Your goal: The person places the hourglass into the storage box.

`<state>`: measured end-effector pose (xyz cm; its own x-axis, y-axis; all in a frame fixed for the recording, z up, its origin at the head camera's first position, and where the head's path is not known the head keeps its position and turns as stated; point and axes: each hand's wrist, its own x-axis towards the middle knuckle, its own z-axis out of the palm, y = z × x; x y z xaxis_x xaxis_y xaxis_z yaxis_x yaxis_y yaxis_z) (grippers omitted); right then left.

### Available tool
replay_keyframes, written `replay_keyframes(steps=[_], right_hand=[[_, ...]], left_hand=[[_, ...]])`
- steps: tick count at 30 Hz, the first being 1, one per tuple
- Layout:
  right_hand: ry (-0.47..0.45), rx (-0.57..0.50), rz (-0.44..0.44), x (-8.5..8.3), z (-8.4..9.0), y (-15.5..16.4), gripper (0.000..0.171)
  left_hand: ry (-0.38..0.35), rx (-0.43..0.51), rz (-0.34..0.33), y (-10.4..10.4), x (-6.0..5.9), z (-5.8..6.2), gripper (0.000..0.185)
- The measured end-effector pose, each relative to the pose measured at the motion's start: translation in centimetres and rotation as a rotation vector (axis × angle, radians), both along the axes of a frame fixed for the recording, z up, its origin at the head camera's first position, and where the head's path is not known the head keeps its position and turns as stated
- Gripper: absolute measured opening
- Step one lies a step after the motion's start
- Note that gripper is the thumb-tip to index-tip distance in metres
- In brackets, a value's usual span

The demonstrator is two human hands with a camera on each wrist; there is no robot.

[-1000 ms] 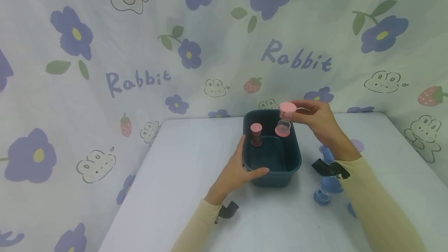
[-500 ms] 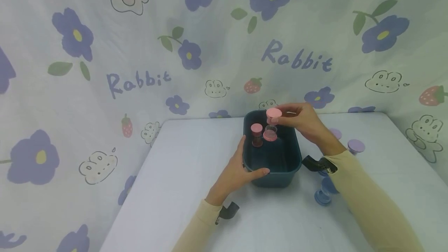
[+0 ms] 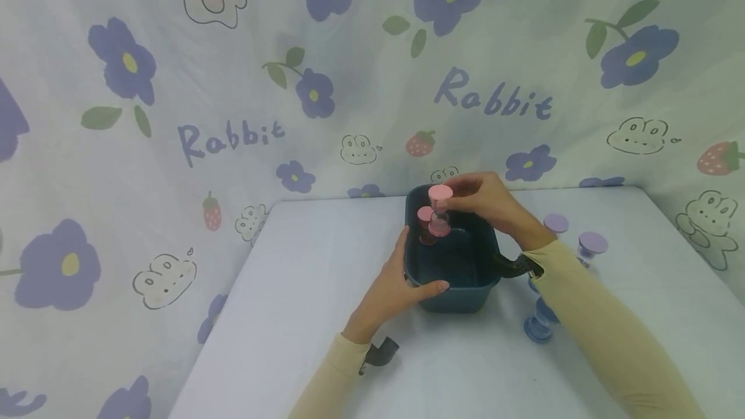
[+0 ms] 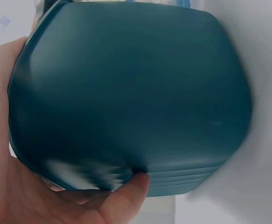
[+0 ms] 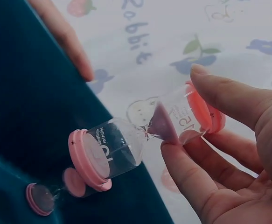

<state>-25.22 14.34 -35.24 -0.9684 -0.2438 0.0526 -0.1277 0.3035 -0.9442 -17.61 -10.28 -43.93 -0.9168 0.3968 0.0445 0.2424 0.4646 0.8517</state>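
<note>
A pink-capped hourglass (image 3: 440,194) is pinched at its upper end by my right hand (image 3: 487,202), above the left part of the dark teal bin (image 3: 454,300). In the right wrist view this hourglass (image 5: 119,147) shows pinkish sand in one bulb, and the thumb and fingers hold its far cap. A second pink hourglass (image 3: 425,214) stands inside the bin at the back left, partly covered by the held one. My left hand (image 3: 387,290) grips the bin, thumb over the front rim and fingers along the left side; in the left wrist view, fingers press the bin wall (image 4: 136,93).
To the bin's right stand purple-capped hourglasses (image 3: 592,243) and blue hourglasses (image 3: 538,328), partly hidden by the right forearm. A patterned curtain (image 3: 361,70) hangs behind the white table (image 3: 279,315).
My right hand has carried the pink hourglass leftward and slightly down, from the bin's right side to beside the other pink hourglass. The left hand stays on the bin.
</note>
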Motion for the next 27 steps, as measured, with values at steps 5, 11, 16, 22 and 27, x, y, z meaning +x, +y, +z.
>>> replay_keyframes(steps=[5, 11, 16, 22, 27], right_hand=[[0.002, 0.061, 0.03, -0.6, -0.8, -0.4, 0.054], [0.008, 0.156, 0.053, -0.9, -1.3, -1.1, 0.055], [0.015, 0.223, 0.062, -1.3, -2.0, -1.8, 0.054], [0.013, 0.29, 0.073, -1.6, -2.5, -2.3, 0.053], [0.037, 0.345, 0.088, -1.7, -2.5, -2.7, 0.049]], left_hand=[[0.02, 0.026, -0.029, 0.0, -0.1, 0.0, 0.121], [0.046, 0.054, -0.054, 0.0, -0.1, 0.0, 0.119], [0.04, 0.04, -0.046, 0.0, 0.2, -0.1, 0.12], [0.035, 0.021, -0.035, -0.1, 0.3, 0.0, 0.118], [0.042, 0.012, -0.034, -0.1, 0.3, 0.0, 0.119]])
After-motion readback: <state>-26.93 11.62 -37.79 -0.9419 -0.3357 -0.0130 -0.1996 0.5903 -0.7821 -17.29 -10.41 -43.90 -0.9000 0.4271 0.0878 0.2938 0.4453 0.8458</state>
